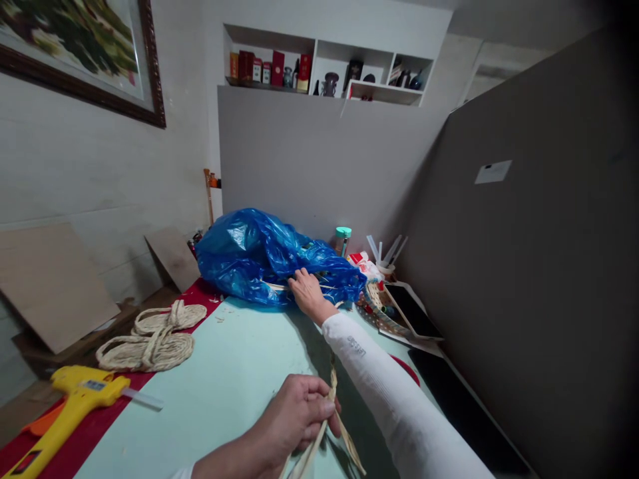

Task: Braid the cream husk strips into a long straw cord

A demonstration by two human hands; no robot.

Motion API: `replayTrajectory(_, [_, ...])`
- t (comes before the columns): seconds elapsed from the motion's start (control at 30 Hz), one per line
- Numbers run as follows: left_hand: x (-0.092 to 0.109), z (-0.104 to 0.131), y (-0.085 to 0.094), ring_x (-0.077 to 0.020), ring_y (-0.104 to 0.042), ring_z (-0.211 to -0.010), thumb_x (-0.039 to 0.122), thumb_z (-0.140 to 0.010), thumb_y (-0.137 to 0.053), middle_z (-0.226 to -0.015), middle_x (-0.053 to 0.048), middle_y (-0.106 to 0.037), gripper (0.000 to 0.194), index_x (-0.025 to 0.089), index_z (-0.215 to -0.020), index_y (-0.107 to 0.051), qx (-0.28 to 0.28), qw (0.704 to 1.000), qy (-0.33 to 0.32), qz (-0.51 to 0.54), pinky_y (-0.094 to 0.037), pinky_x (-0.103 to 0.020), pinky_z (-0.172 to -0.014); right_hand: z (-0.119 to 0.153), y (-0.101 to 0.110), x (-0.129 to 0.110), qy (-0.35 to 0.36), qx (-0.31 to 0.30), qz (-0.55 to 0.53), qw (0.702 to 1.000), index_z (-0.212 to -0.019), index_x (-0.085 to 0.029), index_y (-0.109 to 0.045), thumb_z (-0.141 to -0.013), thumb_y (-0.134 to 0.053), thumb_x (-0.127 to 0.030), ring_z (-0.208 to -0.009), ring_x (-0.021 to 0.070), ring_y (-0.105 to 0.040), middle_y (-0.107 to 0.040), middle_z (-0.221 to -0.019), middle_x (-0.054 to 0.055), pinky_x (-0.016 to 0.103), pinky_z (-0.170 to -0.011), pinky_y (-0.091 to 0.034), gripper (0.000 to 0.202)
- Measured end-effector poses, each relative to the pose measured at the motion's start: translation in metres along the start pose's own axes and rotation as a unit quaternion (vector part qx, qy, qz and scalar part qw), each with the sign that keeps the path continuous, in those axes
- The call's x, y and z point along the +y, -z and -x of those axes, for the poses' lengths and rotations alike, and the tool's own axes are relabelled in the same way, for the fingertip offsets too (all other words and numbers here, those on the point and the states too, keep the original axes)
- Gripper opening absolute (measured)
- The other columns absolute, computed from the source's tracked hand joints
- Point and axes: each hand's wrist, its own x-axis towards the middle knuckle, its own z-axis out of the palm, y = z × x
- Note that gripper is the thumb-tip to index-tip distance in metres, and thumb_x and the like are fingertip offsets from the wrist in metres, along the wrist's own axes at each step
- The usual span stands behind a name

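My left hand (310, 411) pinches a braid of pale straw (333, 382) between thumb and fingers. Loose strands of it hang down below the hand, past the frame's bottom edge. Stretched forward, my right hand (308, 291) is at the opening of a crumpled blue plastic bag (254, 249). Its fingers are bent in among the bag's folds, where pale straw strips (275, 286) show. What those fingertips grip, if anything, is hidden. A pair of woven straw sandals (150, 349) lies to the left.
A yellow glue gun (82, 392) with a clear stick lies at the left front on a red cloth strip (112, 406). A tablet (412, 311), a basket and a green-lidded jar (343, 233) stand at the right back. Grey partitions (324, 159) enclose the table.
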Motion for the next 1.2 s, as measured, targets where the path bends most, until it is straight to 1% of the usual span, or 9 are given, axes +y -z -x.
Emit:
replayTrajectory(0.13, [-0.001,-0.001,0.001,-0.0003,-0.019,-0.034,0.021,-0.068,-0.055,-0.063,-0.004,-0.064,0.013,0.012,-0.078,-0.055,0.0,1.0,-0.001,0.002,-0.007,-0.021,-0.037,0.002,0.009,-0.001,-0.008,-0.011,-0.029,0.999,-0.093,-0.016,-0.066,-0.088,-0.044,-0.013,-0.098,0.0226,-0.052,-0.063,-0.099,0.012,0.033,-0.081,-0.037,0.023])
replayTrajectory(0.37, [0.0,0.001,0.0,0.0005,-0.019,-0.035,0.025,-0.069,-0.059,-0.065,-0.005,-0.065,0.016,0.011,-0.077,-0.056,0.005,1.0,0.002,0.008,-0.005,-0.021,-0.038,0.021,0.048,0.023,-0.068,0.006,-0.127,0.99,-0.104,-0.021,-0.063,-0.094,-0.034,-0.021,-0.092,0.0221,-0.057,-0.066,-0.095,0.011,0.029,-0.074,-0.036,0.03])
replayTrajectory(0.6, [0.003,0.003,-0.001,0.0003,-0.019,-0.035,0.026,-0.068,-0.06,-0.065,-0.005,-0.065,0.018,0.011,-0.077,-0.057,0.001,1.0,-0.001,0.002,-0.005,-0.022,-0.039,0.035,0.053,0.037,-0.085,0.003,-0.33,0.94,-0.09,-0.016,-0.065,-0.095,-0.033,-0.03,-0.068,0.0133,-0.056,-0.067,-0.075,0.004,0.022,-0.062,-0.035,0.035])
replayTrajectory(0.73, [0.003,0.004,-0.001,0.0002,-0.019,-0.036,0.026,-0.069,-0.061,-0.065,-0.005,-0.065,0.018,0.011,-0.077,-0.057,-0.001,1.0,-0.001,0.003,-0.004,-0.022,-0.039,0.035,0.048,0.037,-0.096,-0.005,-0.448,0.889,-0.09,-0.012,-0.066,-0.093,-0.03,-0.037,-0.057,0.0109,-0.049,-0.065,-0.067,0.003,0.02,-0.054,-0.035,0.044])
replayTrajectory(0.87, [0.002,0.003,0.001,0.0004,-0.018,-0.035,0.026,-0.07,-0.062,-0.065,-0.005,-0.065,0.018,0.01,-0.078,-0.057,-0.003,1.0,0.004,0.01,-0.004,-0.022,-0.039,0.039,0.045,0.034,-0.09,-0.021,-0.548,0.832,-0.096,-0.009,-0.064,-0.086,-0.041,-0.03,-0.058,0.0092,-0.051,-0.067,-0.081,0.007,0.02,-0.054,-0.039,0.033])
replayTrajectory(1.0, [0.001,0.001,0.002,0.0006,-0.019,-0.035,0.025,-0.071,-0.062,-0.066,-0.005,-0.065,0.017,0.01,-0.08,-0.057,-0.009,1.0,0.006,0.016,-0.004,-0.022,-0.039,0.058,0.053,0.025,-0.08,-0.016,-0.751,0.655,-0.128,-0.019,-0.044,-0.079,-0.055,-0.025,-0.064,0.0098,-0.059,-0.068,-0.09,0.006,0.022,-0.062,-0.046,0.051])
replayTrajectory(1.07, [0.001,0.001,0.003,0.0009,-0.019,-0.035,0.025,-0.072,-0.062,-0.067,-0.005,-0.066,0.018,0.01,-0.081,-0.057,-0.006,1.0,0.006,0.017,-0.004,-0.022,-0.039,0.073,0.06,0.02,-0.071,-0.014,-0.803,0.591,-0.128,-0.024,-0.041,-0.079,-0.059,-0.022,-0.067,0.0106,-0.062,-0.069,-0.093,0.005,0.023,-0.064,-0.047,0.053])
replayTrajectory(1.13, [0.002,0.002,0.003,0.0009,-0.019,-0.035,0.027,-0.073,-0.063,-0.069,-0.005,-0.066,0.019,0.011,-0.081,-0.056,-0.004,1.0,0.002,0.021,-0.004,-0.021,-0.039,0.09,0.067,0.015,-0.065,-0.015,-0.819,0.57,-0.116,-0.022,-0.051,-0.079,-0.059,-0.021,-0.078,0.0132,-0.066,-0.068,-0.099,0.007,0.025,-0.071,-0.049,0.038])
replayTrajectory(1.2, [0.003,0.004,0.002,0.0009,-0.02,-0.036,0.027,-0.073,-0.063,-0.069,-0.005,-0.065,0.019,0.011,-0.079,-0.056,-0.001,1.0,-0.003,0.03,-0.004,-0.021,-0.039,0.11,0.075,0.012,-0.06,-0.015,-0.818,0.572,-0.103,-0.017,-0.059,-0.081,-0.057,-0.021,-0.093,0.0172,-0.065,-0.067,-0.106,0.01,0.03,-0.084,-0.048,0.022])
